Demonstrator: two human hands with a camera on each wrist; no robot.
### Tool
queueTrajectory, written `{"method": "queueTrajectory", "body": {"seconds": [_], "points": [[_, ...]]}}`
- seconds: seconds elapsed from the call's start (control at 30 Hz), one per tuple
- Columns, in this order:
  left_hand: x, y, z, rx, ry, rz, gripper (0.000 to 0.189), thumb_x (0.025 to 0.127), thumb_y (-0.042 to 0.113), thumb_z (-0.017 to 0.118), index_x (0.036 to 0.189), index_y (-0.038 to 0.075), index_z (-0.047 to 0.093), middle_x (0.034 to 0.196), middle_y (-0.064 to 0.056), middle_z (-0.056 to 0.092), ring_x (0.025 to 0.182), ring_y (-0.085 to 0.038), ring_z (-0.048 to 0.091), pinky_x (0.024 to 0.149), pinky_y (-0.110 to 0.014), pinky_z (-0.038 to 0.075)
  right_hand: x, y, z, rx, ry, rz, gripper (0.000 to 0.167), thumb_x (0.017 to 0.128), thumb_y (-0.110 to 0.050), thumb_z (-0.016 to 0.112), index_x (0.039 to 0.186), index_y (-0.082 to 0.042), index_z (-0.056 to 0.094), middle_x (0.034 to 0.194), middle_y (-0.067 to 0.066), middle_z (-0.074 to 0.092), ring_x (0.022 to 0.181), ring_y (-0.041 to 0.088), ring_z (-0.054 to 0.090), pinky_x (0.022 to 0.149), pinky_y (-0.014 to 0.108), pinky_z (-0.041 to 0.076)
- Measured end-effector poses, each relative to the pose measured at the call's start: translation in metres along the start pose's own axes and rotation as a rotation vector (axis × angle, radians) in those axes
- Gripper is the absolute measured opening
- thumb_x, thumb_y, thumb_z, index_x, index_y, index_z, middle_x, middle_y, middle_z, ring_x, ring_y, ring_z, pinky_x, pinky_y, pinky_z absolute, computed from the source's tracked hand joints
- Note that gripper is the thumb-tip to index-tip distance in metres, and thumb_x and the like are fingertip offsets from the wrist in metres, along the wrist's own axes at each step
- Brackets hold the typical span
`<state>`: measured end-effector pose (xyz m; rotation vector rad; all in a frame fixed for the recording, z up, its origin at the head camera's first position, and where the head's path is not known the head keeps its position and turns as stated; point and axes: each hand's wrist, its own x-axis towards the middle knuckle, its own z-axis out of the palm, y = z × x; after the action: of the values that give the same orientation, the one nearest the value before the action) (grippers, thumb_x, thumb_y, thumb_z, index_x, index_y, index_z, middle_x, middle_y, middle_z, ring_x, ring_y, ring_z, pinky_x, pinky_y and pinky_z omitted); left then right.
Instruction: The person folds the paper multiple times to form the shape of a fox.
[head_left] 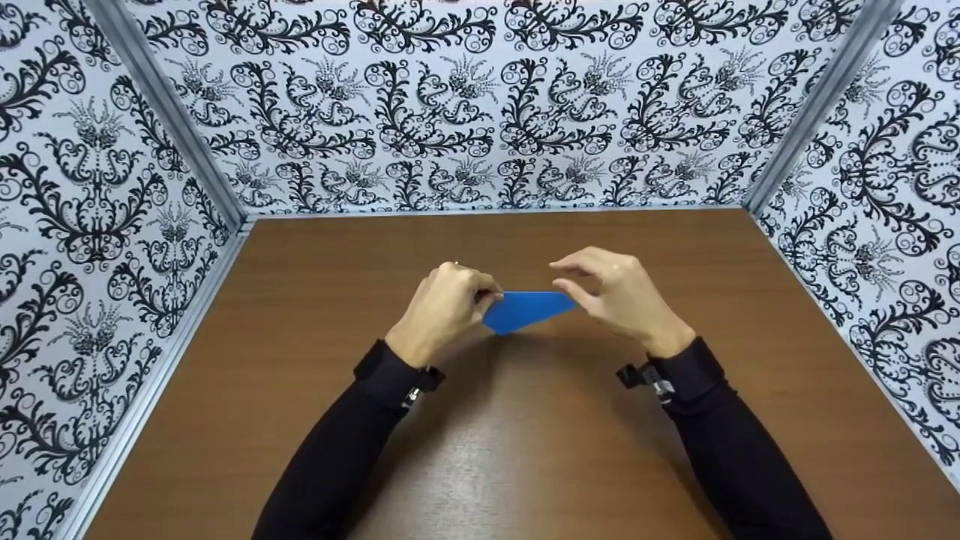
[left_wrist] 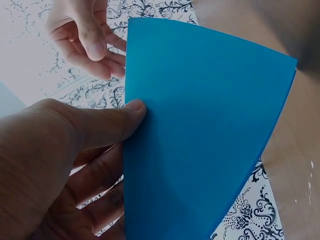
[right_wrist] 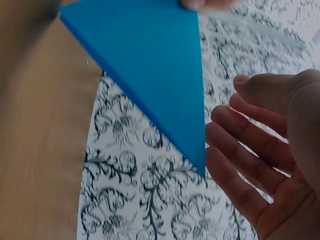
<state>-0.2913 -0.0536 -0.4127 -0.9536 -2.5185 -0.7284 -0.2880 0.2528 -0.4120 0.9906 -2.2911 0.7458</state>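
Observation:
A blue sheet of folded paper [head_left: 527, 309], roughly triangular, is held up over the table. My left hand [head_left: 444, 306] pinches it near the left end of its top edge. The left wrist view shows the thumb [left_wrist: 112, 122] lying flat on the near face of the paper, with the other fingers behind its straight edge. At the paper's right, pointed end is my right hand [head_left: 616, 296], fingers and thumb spread apart and loosely bent. In the right wrist view, its fingertips [right_wrist: 216, 131] are right beside the paper's edge, and the thumb stands away from it.
The brown wooden table [head_left: 480, 450] spreads out below both hands. Patterned black-and-white walls [head_left: 465, 105] enclose it at the back and sides, with grey metal posts [head_left: 172, 112] at the corners. Each wrist wears a dark band with a small camera.

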Motion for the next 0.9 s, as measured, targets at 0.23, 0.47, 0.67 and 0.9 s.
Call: {"method": "queueTrajectory", "body": {"seconds": [0.23, 0.47, 0.67, 0.9], "points": [[-0.001, 0.004, 0.002, -0.009, 0.004, 0.017, 0.007, 0.108, 0.012, 0.087, 0.107, 0.01, 0.093, 0.1, -0.006, 0.092, 0.087, -0.025, 0.087, 0.081, -0.047, 0.074, 0.0, -0.011, 0.022, 0.0, -0.042, -0.008, 0.027, 0.106, -0.015, 0.091, 0.13, -0.005, 0.086, 0.122, 0.013, 0.089, 0.11, 0.03, 0.087, 0.097, 0.046, 0.074], [-0.002, 0.007, 0.003, -0.012, 0.004, 0.043, 0.008, 0.109, 0.009, 0.086, 0.106, 0.009, 0.092, 0.1, -0.007, 0.092, 0.088, -0.024, 0.088, 0.083, -0.045, 0.074, -0.001, -0.018, 0.032, -0.023, -0.078, 0.029, 0.02, 0.108, -0.019, 0.09, 0.126, -0.011, 0.087, 0.116, 0.008, 0.089, 0.103, 0.025, 0.087, 0.091, 0.045, 0.075], [-0.002, 0.009, 0.001, -0.016, 0.011, 0.053, 0.009, 0.109, 0.008, 0.084, 0.105, 0.01, 0.092, 0.099, -0.006, 0.091, 0.087, -0.024, 0.087, 0.081, -0.044, 0.074, -0.002, -0.02, 0.035, -0.044, -0.088, 0.029, 0.014, 0.109, -0.018, 0.088, 0.122, -0.011, 0.088, 0.109, 0.008, 0.089, 0.097, 0.027, 0.087, 0.086, 0.046, 0.074], [-0.002, 0.01, 0.002, -0.017, 0.011, 0.057, 0.008, 0.108, 0.008, 0.085, 0.105, 0.01, 0.093, 0.099, -0.006, 0.091, 0.087, -0.024, 0.088, 0.079, -0.043, 0.074, -0.003, -0.019, 0.038, -0.03, -0.064, -0.005, 0.011, 0.108, -0.014, 0.089, 0.118, -0.01, 0.089, 0.105, 0.008, 0.09, 0.091, 0.027, 0.087, 0.08, 0.046, 0.073]]}}
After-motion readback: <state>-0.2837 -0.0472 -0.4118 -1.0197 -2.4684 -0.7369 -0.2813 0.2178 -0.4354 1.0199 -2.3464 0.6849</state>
